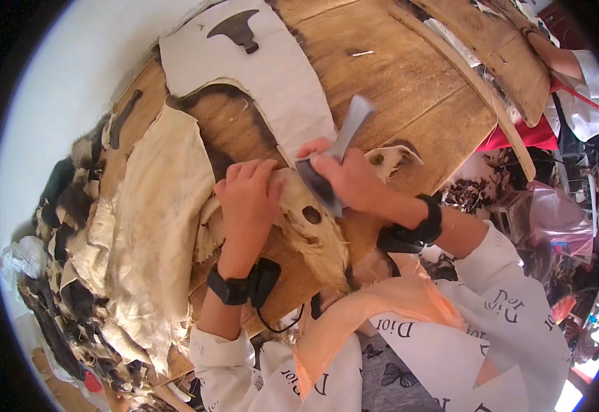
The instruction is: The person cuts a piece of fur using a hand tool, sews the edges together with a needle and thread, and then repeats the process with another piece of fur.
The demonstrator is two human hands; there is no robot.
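Observation:
Palm down, my left hand presses on a pale hide piece, its fingers bent over the hide's upper edge. The piece has dark-rimmed holes and a hairy lower end. My right hand is closed around a grey metal hand tool. Its narrow flared end points up and away, and a broad dark part with a grey edge lies low against the hide. Motion blurs the tool, so its exact kind is unclear. Another spotted strip of hide extends to the right, beyond my right hand.
A white sheet on the wooden table carries a dark crescent blade. Left lies a large cream hide, near a dark tool and piled fur scraps. A co-worker's arm shows at far right, beyond a long wooden strip.

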